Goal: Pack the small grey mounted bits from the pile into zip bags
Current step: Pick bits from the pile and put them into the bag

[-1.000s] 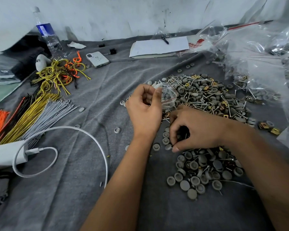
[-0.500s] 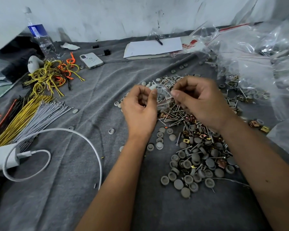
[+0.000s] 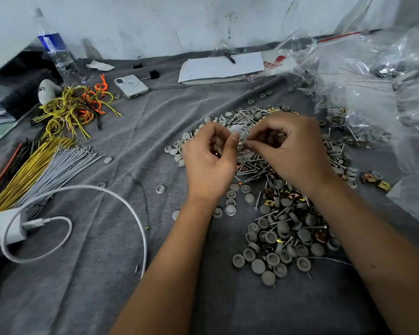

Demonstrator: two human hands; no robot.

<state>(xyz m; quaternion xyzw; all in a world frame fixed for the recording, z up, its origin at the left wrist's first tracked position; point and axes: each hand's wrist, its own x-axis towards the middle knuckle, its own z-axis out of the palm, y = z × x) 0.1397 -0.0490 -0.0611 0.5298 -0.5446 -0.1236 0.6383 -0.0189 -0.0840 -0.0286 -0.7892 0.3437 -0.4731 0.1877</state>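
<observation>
Both hands [image 3: 209,163] [image 3: 292,147] pinch zip bag [image 3: 240,131] above pile [image 3: 281,233].

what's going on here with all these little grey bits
A person is bagging small parts over a grey cloth. The left hand and the right hand both pinch a small clear zip bag held just above the pile of grey bits, screws and brass clips. Whether they are filling or sealing it is unclear. More clear bags lie at the far right.
</observation>
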